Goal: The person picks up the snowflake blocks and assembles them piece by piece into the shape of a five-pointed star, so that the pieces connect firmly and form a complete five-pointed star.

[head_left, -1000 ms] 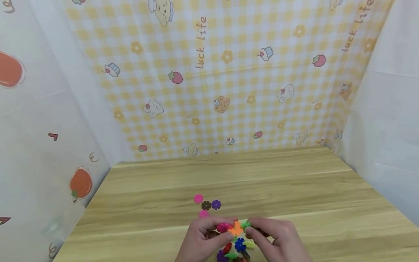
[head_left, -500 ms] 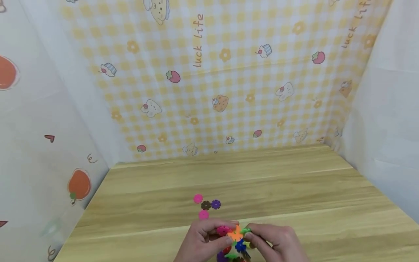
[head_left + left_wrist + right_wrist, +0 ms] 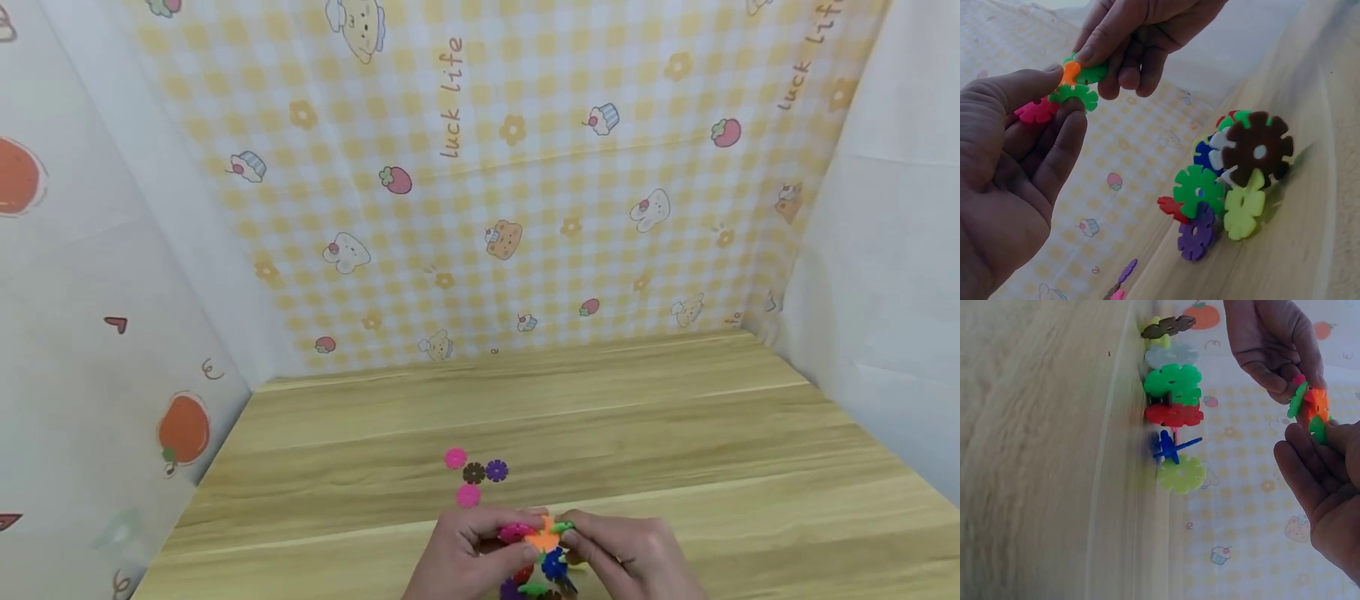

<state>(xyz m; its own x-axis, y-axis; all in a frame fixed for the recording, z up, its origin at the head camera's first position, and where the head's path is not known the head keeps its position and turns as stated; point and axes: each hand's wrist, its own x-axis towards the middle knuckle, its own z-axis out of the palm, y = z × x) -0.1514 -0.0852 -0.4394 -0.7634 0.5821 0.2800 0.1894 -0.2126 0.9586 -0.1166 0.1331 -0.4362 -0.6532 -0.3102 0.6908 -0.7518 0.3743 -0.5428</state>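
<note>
In the head view my left hand [image 3: 468, 554] pinches an orange notched plastic disc [image 3: 542, 543] joined to a pink disc [image 3: 516, 532]. A green disc [image 3: 1074, 97] is fixed to the same piece, by the left fingertips in the left wrist view. My right hand [image 3: 633, 550] pinches another green disc [image 3: 561, 527] against the orange one's edge. Fingers hide whether their notches are interlocked. Below the hands stands a joined cluster of discs, with a brown disc [image 3: 1259, 150], a purple disc [image 3: 1196, 232], a red disc [image 3: 1174, 415] and a blue pair [image 3: 1171, 449].
Loose discs lie flat beyond the hands: two pink, the nearer pink disc [image 3: 468, 496] close to my left hand, a brown disc [image 3: 474, 473] and a purple disc [image 3: 497, 471]. The wooden table [image 3: 675, 400] meets a checked cloth [image 3: 465, 208] behind and white cloth at the sides.
Both hands have dropped slightly in the head view, still holding their discs. The green disc in my right fingers is tilted more edge-on and sits nearer the orange disc. The loose discs stay put.
</note>
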